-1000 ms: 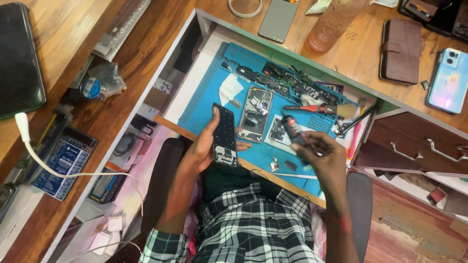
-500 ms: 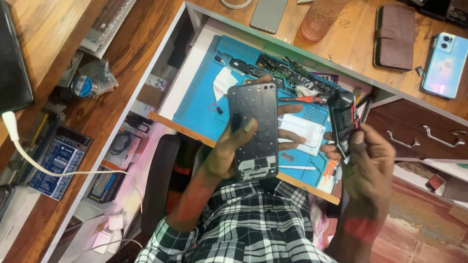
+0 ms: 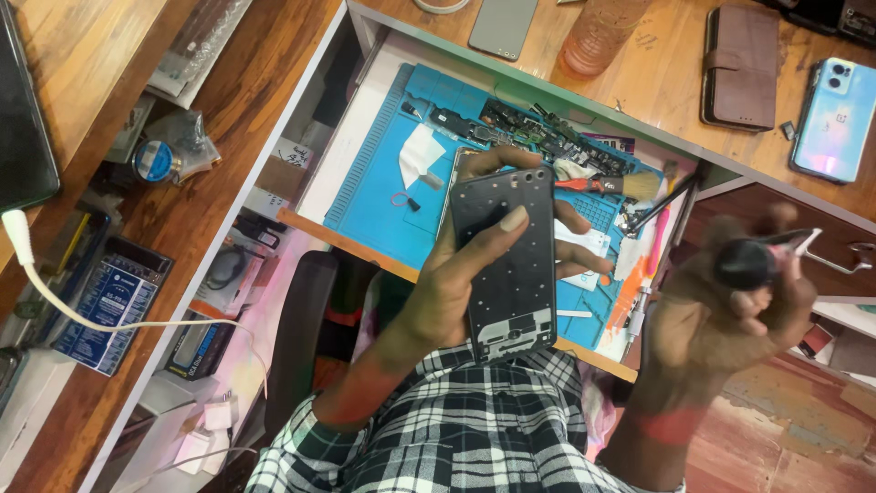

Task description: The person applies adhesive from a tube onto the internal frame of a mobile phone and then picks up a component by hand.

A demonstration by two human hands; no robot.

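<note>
My left hand point(image 3: 456, 283) grips a dark phone frame point(image 3: 507, 265) upright in front of my chest, thumb across its upper face, fingers curled behind its right edge. It shows camera holes at the top and a pale part at the bottom. My right hand point(image 3: 730, 310), blurred, is raised at the right and closed around a small dark tool with a red and white tip point(image 3: 762, 260). Below both lies a blue work mat point(image 3: 383, 183) in an open drawer.
On the mat lie a white cloth point(image 3: 422, 155), circuit parts point(image 3: 529, 132), a brush point(image 3: 630, 187) and tweezers. The wooden desk carries a grey phone point(image 3: 502, 26), an orange tumbler point(image 3: 598, 36), a brown wallet point(image 3: 741, 66) and a light-blue phone point(image 3: 835, 119). A white cable point(image 3: 55, 297) crosses the left side.
My left hand has lifted the phone frame from the mat up toward the camera. My right hand rose and swung out to the right with its tool.
</note>
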